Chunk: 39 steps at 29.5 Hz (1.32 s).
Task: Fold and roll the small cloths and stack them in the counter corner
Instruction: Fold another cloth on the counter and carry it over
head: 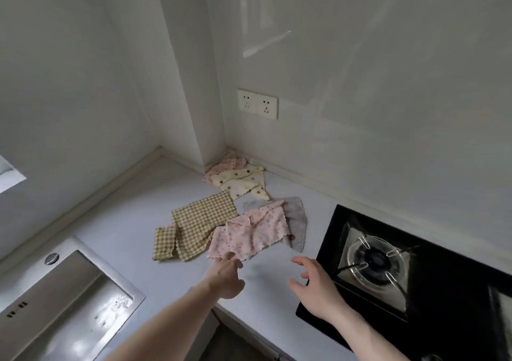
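Several small cloths lay scattered on the smooth pale counter (133,222), none rolled yet. Nearest the person was a pink floral cloth (249,236), soft and rumpled with scalloped edges, partly folded over itself. It overlapped a grey cloth (296,216) on its right, and a yellow gingham cloth (202,222) lay just beside it on the left, with a smaller folded gingham piece (163,243) at that cloth's near-left corner. Farther back, tucked into the counter corner where the walls met, sat a cream cloth with brown dots (243,183), loosely folded, and a second pink cloth (224,165) bunched behind it.

The left hand (227,276) reached forward, its fingertips (229,256) at the pink floral cloth's near edge; whether they pinched the fabric or only touched it could not be told. The right hand (315,288) hovered above the counter, fingers spread and loosely curved, grasping nothing, well short of the cloths.

A brushed stainless sink (72,299) with a round fitting occupied the left. A glossy black glass gas hob (443,277) with a ringed burner sat on the right. A double white wall socket (257,104) was mounted above the corner.
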### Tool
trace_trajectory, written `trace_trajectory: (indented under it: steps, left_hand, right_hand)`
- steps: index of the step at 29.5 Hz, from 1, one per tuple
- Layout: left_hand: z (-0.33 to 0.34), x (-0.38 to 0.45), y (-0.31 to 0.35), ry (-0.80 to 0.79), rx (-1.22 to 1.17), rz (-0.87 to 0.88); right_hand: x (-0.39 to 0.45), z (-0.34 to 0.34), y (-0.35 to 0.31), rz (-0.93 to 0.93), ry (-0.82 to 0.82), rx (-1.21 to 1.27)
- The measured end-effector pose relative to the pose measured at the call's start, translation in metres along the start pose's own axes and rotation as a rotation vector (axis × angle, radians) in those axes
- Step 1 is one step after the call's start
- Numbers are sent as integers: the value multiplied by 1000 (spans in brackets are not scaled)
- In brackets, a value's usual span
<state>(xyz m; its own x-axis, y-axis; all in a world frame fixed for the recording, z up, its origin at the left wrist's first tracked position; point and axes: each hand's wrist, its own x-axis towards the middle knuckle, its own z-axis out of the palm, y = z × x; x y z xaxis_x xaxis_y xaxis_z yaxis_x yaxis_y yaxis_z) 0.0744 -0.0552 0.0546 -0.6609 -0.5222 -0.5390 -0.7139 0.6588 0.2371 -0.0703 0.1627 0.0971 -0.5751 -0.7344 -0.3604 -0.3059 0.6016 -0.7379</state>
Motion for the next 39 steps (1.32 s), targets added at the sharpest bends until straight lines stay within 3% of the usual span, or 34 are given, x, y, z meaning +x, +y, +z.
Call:
trace_trajectory:
  steps: [4, 9, 12, 16, 20, 24, 28, 35, 39]
  left_hand:
    - [-1, 36, -10, -106, 118, 104]
    - [6, 59, -25, -106, 146, 195]
    - [-3, 58, -28, 19, 81, 266]
    - [-36, 55, -26, 380, -89, 439]
    - [-86, 39, -19, 532, -453, 518]
    - [-133, 0, -8, 482, -811, 557]
    - [-158, -41, -7, 328, -934, 623]
    - [-165, -102, -2, 286, -567, 703]
    - [-158, -119, 0, 264, -515, 711]
  right_hand:
    - [5, 28, -15, 77, 102, 21]
    - [-8, 57, -23, 154, 213, 54]
    - [-23, 68, -23, 194, 256, 70]
    - [-32, 74, -25, 231, 291, 76]
    - [-29, 71, -45, 189, 353, 70]
    - [-20, 65, -71, 111, 423, 110]
    - [-18, 61, -101, 2, 443, 204]
    - [-35, 74, -139, -39, 260, 278]
    - [-44, 77, -136, -17, 281, 258]
